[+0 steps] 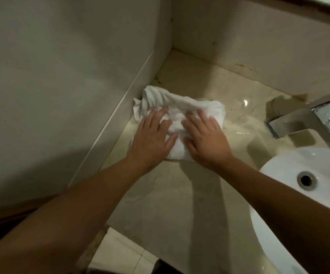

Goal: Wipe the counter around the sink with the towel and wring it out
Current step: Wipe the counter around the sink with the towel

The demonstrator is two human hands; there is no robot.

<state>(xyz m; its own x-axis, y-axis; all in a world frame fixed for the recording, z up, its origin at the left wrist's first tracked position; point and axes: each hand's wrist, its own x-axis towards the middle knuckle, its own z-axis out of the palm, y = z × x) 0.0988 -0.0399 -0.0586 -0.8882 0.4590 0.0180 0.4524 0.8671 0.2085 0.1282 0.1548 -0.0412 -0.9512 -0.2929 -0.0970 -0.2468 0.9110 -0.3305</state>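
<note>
A crumpled white towel (pixel 175 107) lies on the beige stone counter (pixel 166 194), close to the left wall. Both hands lie flat on it side by side. My left hand (pixel 150 137) presses its left part with straight, spread fingers. My right hand (pixel 205 139) presses its right part the same way. The near edge of the towel is hidden under my palms. The white sink (pixel 290 171) sits to the right of my right forearm, its drain hole showing.
A chrome faucet (pixel 306 119) stands at the right, beyond the sink, with water drops on it. Puddles of water shine on the counter between towel and faucet. Walls close the counter at the left and back. The counter's front edge drops to a tiled floor (pixel 120 254).
</note>
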